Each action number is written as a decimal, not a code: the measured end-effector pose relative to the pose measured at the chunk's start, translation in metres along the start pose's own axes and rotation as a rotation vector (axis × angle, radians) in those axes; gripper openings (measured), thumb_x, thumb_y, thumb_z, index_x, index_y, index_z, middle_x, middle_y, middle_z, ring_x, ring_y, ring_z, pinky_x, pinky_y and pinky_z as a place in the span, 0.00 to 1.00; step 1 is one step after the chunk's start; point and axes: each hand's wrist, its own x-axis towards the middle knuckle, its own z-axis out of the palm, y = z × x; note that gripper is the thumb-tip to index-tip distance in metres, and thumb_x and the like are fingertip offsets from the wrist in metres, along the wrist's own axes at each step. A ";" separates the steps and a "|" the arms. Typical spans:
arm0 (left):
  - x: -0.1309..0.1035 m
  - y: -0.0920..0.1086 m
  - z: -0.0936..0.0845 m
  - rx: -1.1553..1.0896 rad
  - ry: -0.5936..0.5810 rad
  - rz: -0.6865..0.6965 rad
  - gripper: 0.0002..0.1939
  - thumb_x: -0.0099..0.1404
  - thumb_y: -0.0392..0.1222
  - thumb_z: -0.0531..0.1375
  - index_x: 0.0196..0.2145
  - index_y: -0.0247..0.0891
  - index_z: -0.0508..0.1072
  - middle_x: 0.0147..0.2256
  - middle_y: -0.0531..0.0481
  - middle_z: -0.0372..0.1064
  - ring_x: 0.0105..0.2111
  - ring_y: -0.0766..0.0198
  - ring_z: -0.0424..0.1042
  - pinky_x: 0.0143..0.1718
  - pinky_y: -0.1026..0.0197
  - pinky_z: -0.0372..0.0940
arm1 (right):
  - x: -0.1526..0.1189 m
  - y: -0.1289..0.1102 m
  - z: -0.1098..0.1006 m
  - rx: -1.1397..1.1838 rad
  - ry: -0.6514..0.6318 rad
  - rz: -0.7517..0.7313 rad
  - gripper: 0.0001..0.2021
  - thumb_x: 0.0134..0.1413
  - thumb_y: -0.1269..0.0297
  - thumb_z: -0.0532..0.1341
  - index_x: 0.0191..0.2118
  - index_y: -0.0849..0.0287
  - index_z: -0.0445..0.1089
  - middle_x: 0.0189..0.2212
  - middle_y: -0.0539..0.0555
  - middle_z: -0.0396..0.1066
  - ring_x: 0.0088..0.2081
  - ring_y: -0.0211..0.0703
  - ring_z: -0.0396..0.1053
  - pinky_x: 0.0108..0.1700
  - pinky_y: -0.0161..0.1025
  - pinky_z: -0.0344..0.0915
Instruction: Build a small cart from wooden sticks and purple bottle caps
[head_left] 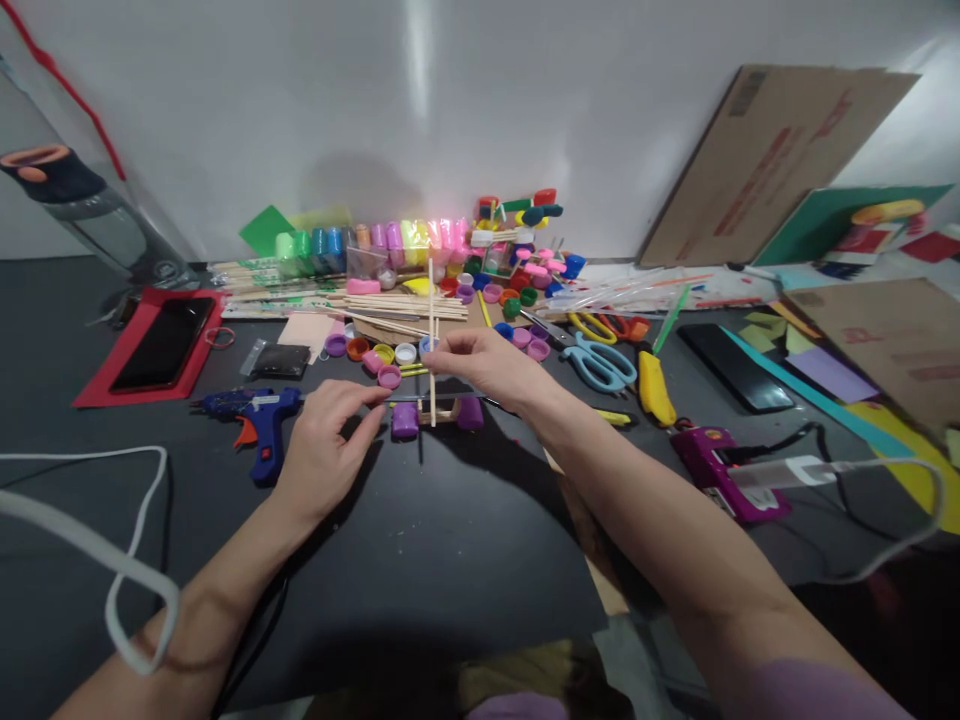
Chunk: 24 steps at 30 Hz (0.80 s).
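My right hand [480, 362] pinches a thin wooden stick [431, 300], which stands nearly upright. Its lower end is in front of a small wooden frame [444, 412] with a purple wheel-like piece at each side, the left one [405, 420] and the right one [470, 411]. Just left of this frame is my left hand [330, 430], its thumb and index finger slightly apart. The index fingertip is close to the left end of a thin dark rod lying across behind the frame; whether they touch, I cannot tell.
Left of my left hand lies a blue glue gun [262, 425]. Behind are bottle caps [405, 353], wooden sticks [405, 305] and clay tubs [394, 240]. Blue scissors [600, 362], a yellow cutter [655, 388], a phone [735, 368] and a purple box [724, 470] lie right.
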 end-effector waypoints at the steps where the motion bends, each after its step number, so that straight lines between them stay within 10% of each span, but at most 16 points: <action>1: 0.001 -0.002 0.000 0.001 -0.001 -0.008 0.09 0.68 0.41 0.58 0.41 0.38 0.78 0.39 0.45 0.75 0.44 0.55 0.71 0.49 0.54 0.62 | 0.004 0.003 0.002 -0.001 -0.006 0.000 0.15 0.50 0.56 0.65 0.20 0.59 0.65 0.20 0.44 0.56 0.25 0.34 0.51 0.30 0.37 0.46; 24: 0.038 0.006 0.011 -0.152 -0.200 -0.310 0.12 0.62 0.50 0.62 0.30 0.39 0.78 0.32 0.50 0.76 0.35 0.58 0.70 0.41 0.57 0.60 | 0.019 0.014 0.011 -0.081 -0.074 0.105 0.16 0.54 0.60 0.65 0.20 0.60 0.64 0.16 0.41 0.52 0.22 0.31 0.48 0.25 0.35 0.44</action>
